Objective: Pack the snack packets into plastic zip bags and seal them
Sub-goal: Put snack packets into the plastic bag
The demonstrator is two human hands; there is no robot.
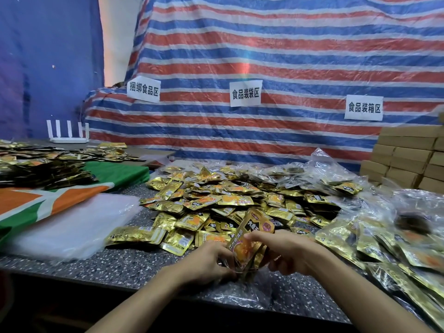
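A big heap of loose gold snack packets [230, 200] covers the middle of the speckled table [125, 263]. Both hands hold a small upright stack of gold packets [252, 239] near the table's front edge. My left hand [206, 263] grips the stack's lower left side. My right hand [286, 251] curls over its right side, thumb on the front packet. A clear plastic zip bag [252, 287] lies crumpled on the table under the stack. Whether the stack's bottom is inside the bag I cannot tell.
A pile of empty clear bags [72, 227] lies at the left on an orange-green cloth [36, 203]. Filled clear bags of packets [396, 243] are heaped at the right. Cardboard boxes [408, 159] are stacked at the far right; a white router [68, 135] stands at the back left.
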